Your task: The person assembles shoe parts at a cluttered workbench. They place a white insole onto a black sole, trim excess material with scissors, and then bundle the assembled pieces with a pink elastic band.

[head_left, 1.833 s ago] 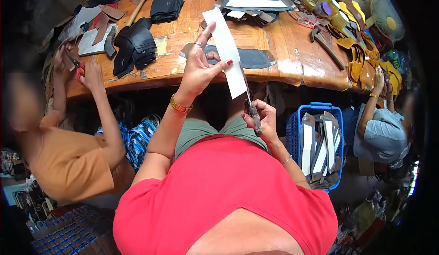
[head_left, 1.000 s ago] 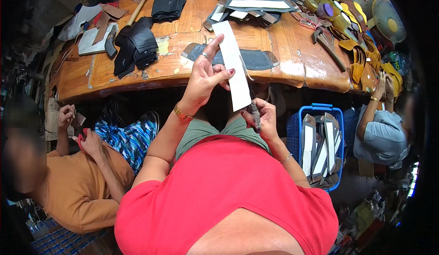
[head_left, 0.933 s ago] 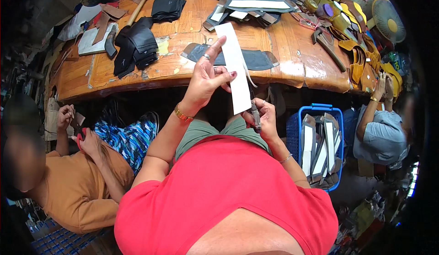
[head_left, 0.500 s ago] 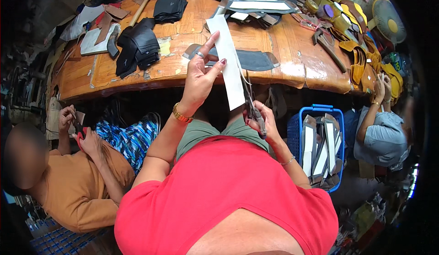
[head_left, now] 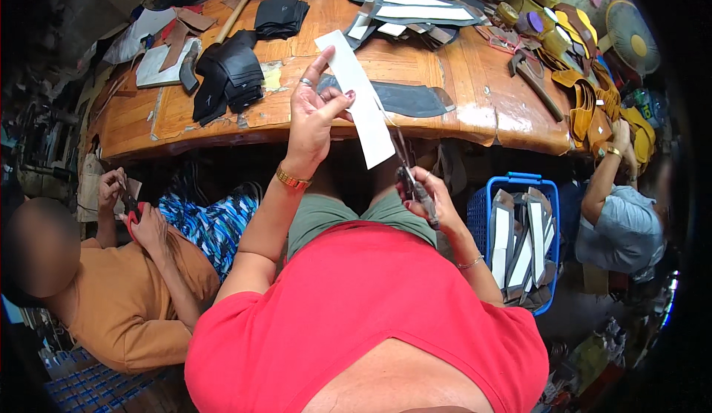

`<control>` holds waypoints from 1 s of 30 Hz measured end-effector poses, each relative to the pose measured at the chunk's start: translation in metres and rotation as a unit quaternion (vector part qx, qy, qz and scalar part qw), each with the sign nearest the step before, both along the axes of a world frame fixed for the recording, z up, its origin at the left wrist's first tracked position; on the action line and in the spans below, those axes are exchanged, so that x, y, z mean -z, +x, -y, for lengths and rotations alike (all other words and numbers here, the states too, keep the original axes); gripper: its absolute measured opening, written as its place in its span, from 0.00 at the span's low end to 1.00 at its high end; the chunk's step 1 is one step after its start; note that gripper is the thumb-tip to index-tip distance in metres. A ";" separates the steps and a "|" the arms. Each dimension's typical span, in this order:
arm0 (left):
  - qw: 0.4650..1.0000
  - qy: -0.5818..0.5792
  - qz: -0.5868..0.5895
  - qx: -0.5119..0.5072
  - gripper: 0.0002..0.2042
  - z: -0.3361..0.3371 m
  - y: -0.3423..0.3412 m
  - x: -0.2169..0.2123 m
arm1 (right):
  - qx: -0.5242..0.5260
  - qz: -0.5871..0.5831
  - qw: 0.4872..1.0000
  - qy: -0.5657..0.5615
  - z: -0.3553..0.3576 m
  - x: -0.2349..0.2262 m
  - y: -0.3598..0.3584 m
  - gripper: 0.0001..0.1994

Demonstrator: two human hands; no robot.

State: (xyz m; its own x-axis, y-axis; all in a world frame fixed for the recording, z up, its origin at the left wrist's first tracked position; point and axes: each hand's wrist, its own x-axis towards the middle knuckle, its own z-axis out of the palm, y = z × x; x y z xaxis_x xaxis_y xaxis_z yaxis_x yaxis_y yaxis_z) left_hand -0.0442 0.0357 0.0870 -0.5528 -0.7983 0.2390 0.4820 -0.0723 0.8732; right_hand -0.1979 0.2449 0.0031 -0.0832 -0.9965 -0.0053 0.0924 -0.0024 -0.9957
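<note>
Above the table's front edge, my left hand [head_left: 315,120] pinches a long white strip [head_left: 357,90] between thumb and fingers. The strip slants, its upper end farther from me. My right hand [head_left: 439,204] is closed round the dark handles of a pair of scissors [head_left: 420,196]. The blades point up and away beside the strip's lower right edge; a thin sliver seems to run along that edge. Whether the blades touch the strip, I cannot tell. Behind the strip, a dark grey leather piece [head_left: 408,100] lies flat on the table, partly covered by it and my hand.
The wooden table [head_left: 475,79] bears stacked black pieces [head_left: 231,72], a hammer [head_left: 239,14], another hammer [head_left: 538,90] and a pile of white-backed grey pieces [head_left: 426,12]. A blue basket [head_left: 478,224] of similar pieces stands at my right. People sit at left [head_left: 133,302] and right [head_left: 623,224].
My left hand and the white strip have shifted left and slightly away from me. My right hand with the scissors has moved slightly to the right. The strip's lower end is farther from the scissors.
</note>
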 end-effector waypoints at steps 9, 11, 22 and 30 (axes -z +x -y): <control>0.998 -0.056 0.015 0.036 0.38 -0.030 -0.015 0.002 | 0.098 -0.019 0.995 -0.012 0.021 -0.002 0.013 0.14; 0.995 -0.079 0.029 0.055 0.39 -0.030 -0.014 0.008 | 0.119 0.005 0.991 -0.054 0.029 -0.003 0.014 0.17; 0.994 -0.088 0.039 0.042 0.40 -0.034 -0.009 0.009 | 0.127 0.046 0.988 -0.074 0.037 -0.009 0.018 0.13; 0.996 -0.060 0.034 0.053 0.40 -0.037 -0.010 0.013 | 0.146 0.054 0.987 -0.043 0.028 -0.006 0.020 0.10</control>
